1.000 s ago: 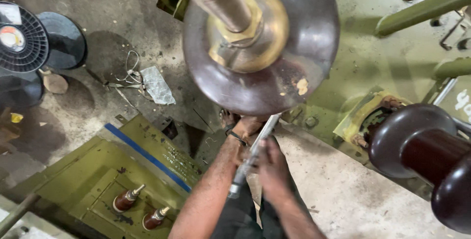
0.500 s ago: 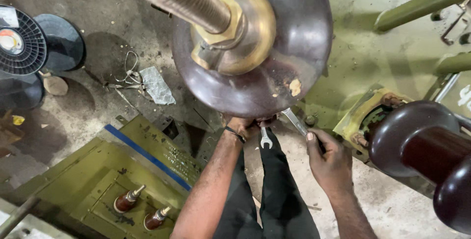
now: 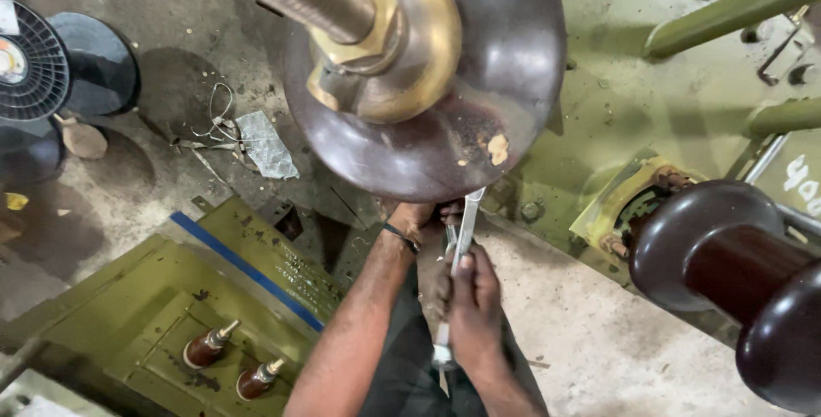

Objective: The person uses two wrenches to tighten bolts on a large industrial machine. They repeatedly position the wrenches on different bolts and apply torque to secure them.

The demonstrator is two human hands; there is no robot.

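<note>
A large brown porcelain insulator disc (image 3: 479, 118) with a brass nut and threaded rod (image 3: 376, 41) fills the upper middle. My left hand (image 3: 421, 216) reaches under the disc's lower edge; its fingers are curled and mostly hidden. A short metal tool (image 3: 450, 236) shows just beside them. My right hand (image 3: 473, 307) is closed around a long steel spanner (image 3: 467, 224), whose upper end points up to the underside of the disc, next to my left hand. Both hands work against the olive-green transformer top (image 3: 624, 100).
A second brown insulator (image 3: 744, 272) juts in at the right. Below left lies a green cover plate (image 3: 145, 314) with two small brown bushings (image 3: 207, 347). Black wire spools (image 3: 51, 66), loose wire and scrap paper (image 3: 263, 145) lie on the dirty concrete floor.
My right hand has swung back from the right to the centre, bringing the long spanner upright beneath the disc beside my left hand. My left hand has stayed under the disc.
</note>
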